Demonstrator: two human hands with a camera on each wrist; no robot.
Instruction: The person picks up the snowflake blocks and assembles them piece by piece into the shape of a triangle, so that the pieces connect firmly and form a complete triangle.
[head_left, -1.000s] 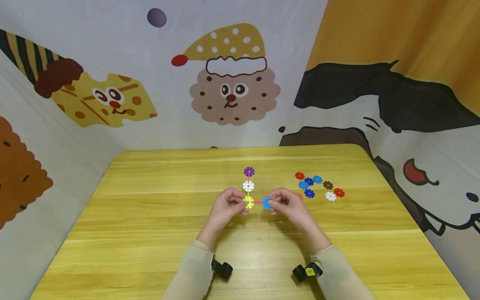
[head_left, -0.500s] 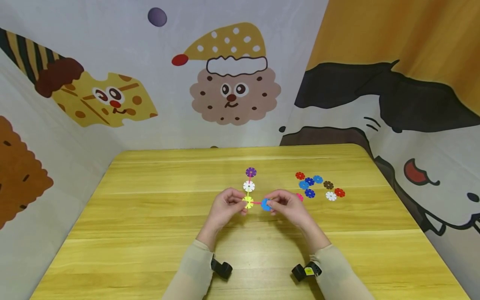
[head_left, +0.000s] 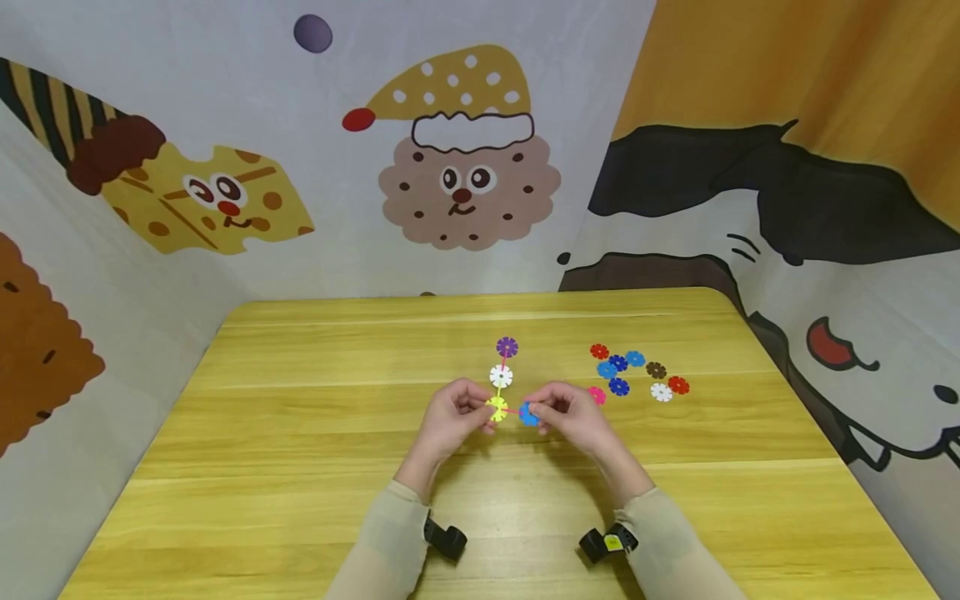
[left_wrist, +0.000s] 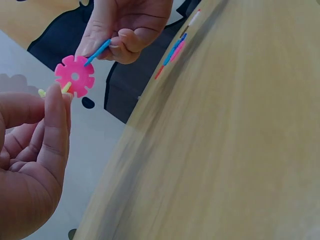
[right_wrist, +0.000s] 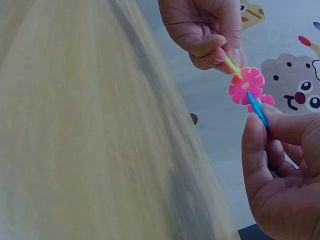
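Both hands hold a chain of notched plastic snowflake discs above the table. My left hand [head_left: 448, 417] pinches the yellow disc [head_left: 498, 410] between thumb and fingers. Across from it, my right hand [head_left: 579, 418] pinches the blue disc [head_left: 529, 416]. A pink disc [left_wrist: 84, 71] joins these two, set crosswise into their slots. From the yellow disc the chain runs away from me, through the white disc [head_left: 501, 377] to the purple disc [head_left: 507, 342] at its far end, with thin edge-on discs between. Fingers hide parts of the yellow and blue discs.
Loose discs lie at the right of the wooden table [head_left: 300, 467], among them a brown disc [head_left: 656, 370], a red disc [head_left: 678, 385] and a pink disc [head_left: 597, 395]. Behind the table hangs a cartoon-printed cloth [head_left: 337, 200].
The far end of the chain has swung to the right. My right hand has shifted slightly left and toward me with the blue disc. The left hand barely moved.
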